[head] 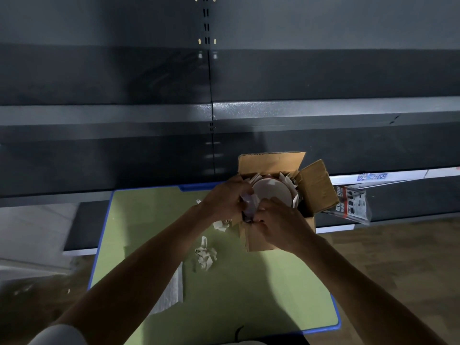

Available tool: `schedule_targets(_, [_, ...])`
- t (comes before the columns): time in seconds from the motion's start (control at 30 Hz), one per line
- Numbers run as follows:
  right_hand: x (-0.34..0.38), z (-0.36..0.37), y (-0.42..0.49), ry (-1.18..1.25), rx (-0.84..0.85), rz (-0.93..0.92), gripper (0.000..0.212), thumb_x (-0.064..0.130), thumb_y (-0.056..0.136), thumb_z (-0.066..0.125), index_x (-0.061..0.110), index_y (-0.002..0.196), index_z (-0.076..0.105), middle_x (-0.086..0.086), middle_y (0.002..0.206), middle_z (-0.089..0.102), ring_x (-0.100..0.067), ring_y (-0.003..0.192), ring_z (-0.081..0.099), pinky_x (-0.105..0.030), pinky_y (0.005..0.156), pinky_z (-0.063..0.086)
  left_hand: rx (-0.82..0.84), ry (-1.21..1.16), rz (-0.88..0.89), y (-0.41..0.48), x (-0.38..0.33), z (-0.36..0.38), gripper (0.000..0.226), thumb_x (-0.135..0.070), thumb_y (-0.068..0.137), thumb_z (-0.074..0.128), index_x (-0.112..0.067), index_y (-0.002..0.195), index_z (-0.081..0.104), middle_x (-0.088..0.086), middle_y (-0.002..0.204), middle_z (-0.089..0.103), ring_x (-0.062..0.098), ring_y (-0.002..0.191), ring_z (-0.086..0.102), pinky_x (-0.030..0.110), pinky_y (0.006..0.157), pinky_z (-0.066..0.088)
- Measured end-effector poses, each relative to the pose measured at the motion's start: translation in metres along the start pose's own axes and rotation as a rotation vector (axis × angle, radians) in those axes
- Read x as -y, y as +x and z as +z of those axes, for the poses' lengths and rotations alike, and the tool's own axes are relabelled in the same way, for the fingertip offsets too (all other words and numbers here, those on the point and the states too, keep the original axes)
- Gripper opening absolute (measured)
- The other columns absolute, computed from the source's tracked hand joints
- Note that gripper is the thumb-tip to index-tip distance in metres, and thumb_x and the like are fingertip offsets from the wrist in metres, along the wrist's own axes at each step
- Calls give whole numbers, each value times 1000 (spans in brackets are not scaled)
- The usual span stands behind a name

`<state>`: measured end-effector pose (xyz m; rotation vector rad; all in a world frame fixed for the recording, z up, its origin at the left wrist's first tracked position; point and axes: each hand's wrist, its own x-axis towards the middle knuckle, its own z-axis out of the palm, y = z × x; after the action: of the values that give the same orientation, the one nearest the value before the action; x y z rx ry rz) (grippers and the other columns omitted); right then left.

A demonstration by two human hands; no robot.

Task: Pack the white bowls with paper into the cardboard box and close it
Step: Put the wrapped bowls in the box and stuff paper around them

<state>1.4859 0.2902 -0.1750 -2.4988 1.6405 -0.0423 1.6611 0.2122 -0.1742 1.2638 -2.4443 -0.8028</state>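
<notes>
Working at the open cardboard box [258,241], both hands are busy with one wad of crumpled paper [251,203]. The box stands toward the far right corner of the green table [249,295], its flaps up and splayed, the far flap upright and the right one leaning outward.

Inside, a white bowl [272,192] lies in the middle of the box, open side up, with white paper packed round it at the far and right sides.

The left hand [224,200] is at the box's left rim, fingers curled round the upper part of the wad. The right hand [280,221] is at the near rim, fingers bent and closed on the wad's lower end, right where it meets the cardboard edge. The wad sits between the two hands, just beside the bowl's near-left rim; whether it touches the bowl, I can't tell.

Out on the table, a small paper scrap [220,225] lies against the box's left wall, and a bigger crumpled piece [205,255] lies nearer the middle. A flat pale sheet [171,290] rests toward the left edge, partly under the left forearm.

Beyond the table, dark shelving [298,108] fills the background, and a plastic-wrapped package [353,202] sits on a low shelf to the right of the box.
</notes>
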Motion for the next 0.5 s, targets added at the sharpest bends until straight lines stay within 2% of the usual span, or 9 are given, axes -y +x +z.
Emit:
schedule_targets(0.1, [1, 3, 0, 22, 19, -10, 47, 39, 93, 25, 20, 92, 68, -3, 99, 61, -24, 100, 54, -40, 76, 52, 6, -3, -3, -1, 1, -1, 29, -16, 80, 71, -18, 109, 69, 2, 109, 51, 16, 97, 56, 29, 83, 51])
schedule_targets(0.17, [-1, 3, -2, 21, -18, -41, 50, 40, 92, 22, 21, 85, 68, -2, 94, 62, -23, 98, 56, -40, 73, 54, -35, -54, -13, -5, 2, 1, 28, -18, 83, 71, -15, 110, 68, 5, 112, 47, 17, 101, 54, 28, 86, 51])
schedule_targets(0.23, [-4, 3, -1, -3, -61, -77, 48, 32, 91, 23, 18, 87, 68, -4, 95, 64, -26, 99, 58, -42, 70, 56, -123, -116, -53, -9, 2, 5, 25, -17, 83, 71, -13, 108, 68, 6, 114, 43, 18, 104, 53, 31, 89, 52])
schedule_targets(0.3, [-10, 1, 5, 136, -214, 12, 32, 27, 91, 36, 18, 98, 66, -2, 106, 63, -23, 105, 58, -41, 74, 57, -198, -179, -140, -9, 0, 8, 28, -16, 82, 71, -11, 109, 63, 7, 116, 42, 19, 98, 56, 33, 86, 53])
schedule_targets(0.33, [-14, 1, 10, 215, -277, 45, 24, 24, 90, 44, 20, 105, 63, 1, 112, 60, -20, 108, 56, -39, 82, 54, -210, -198, -192, -9, -1, 10, 31, -17, 81, 72, -11, 110, 61, 7, 116, 45, 21, 94, 58, 34, 83, 53])
schedule_targets(0.4, [-18, 0, 22, 246, -319, 53, 27, 20, 87, 56, 24, 114, 58, 6, 115, 58, -15, 111, 53, -37, 100, 41, -207, -181, -265, -8, -2, 12, 31, -23, 80, 71, -12, 107, 60, 7, 112, 51, 23, 91, 59, 35, 79, 53])
schedule_targets(0.43, [-18, 3, 27, 238, -316, 49, 30, 19, 85, 61, 23, 115, 58, 5, 113, 60, -15, 110, 54, -35, 103, 37, -200, -168, -284, -9, -3, 13, 29, -26, 81, 70, -14, 105, 60, 6, 108, 53, 22, 90, 59, 35, 78, 52])
schedule_targets(0.5, [-17, 11, 34, 320, -300, 62, 29, 18, 82, 65, 17, 110, 60, 1, 105, 66, -21, 102, 61, -39, 100, 42, -197, -159, -306, -9, -3, 14, 24, -28, 82, 66, -16, 102, 59, 4, 103, 56, 20, 89, 59, 36, 76, 52])
